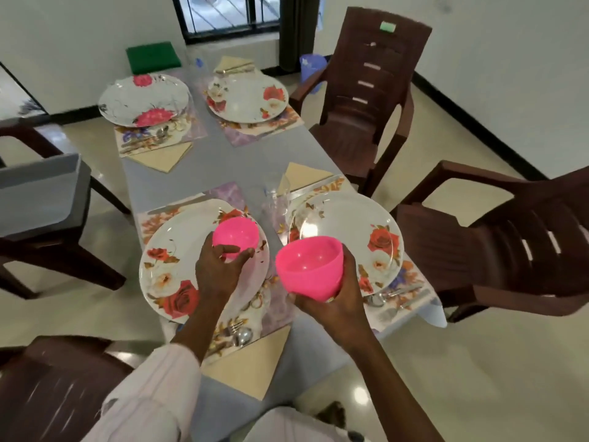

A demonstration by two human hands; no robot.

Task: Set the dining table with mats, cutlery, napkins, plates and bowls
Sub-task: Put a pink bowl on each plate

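Left bowl (236, 232): upright, mouth up, over the 1 o'clock part of the near-left plate (172, 269); resting on it or just above, cannot tell. Gripped at its 6 o'clock side by left hand (220, 269), fingers and thumb curled round the wall.

Right bowl (310, 267): larger in frame, tipped toward the camera, inside on view, in the air at the 7 o'clock edge of the near-right plate (350, 218). Cupped from beneath by right hand (334, 301), fingers wrapped round base and far wall.

Both bowls plain, glossy, round-bottomed plastic, same hot pink inside and out.

Both near plates white, round, red-and-cream rose print. Two more at the 12 o'clock end of the grey table (223, 154): far-left plate (143, 97) with pink flowers, far-right plate (247, 100) with red roses.

Floral mat (229, 194) under each plate. Beige napkin (251, 365), folded to a triangle, at 6 o'clock of near-left plate; fork and spoon (240, 334) just beside it on the mat. Clear glass (274, 199) between the two near plates, toward 12 o'clock. Brown plastic chairs (366, 100) at 3 and 9 o'clock of table; grey tub (38, 193) at the 9 o'clock one. Green folded cloth (153, 57) at 11 o'clock, far end.
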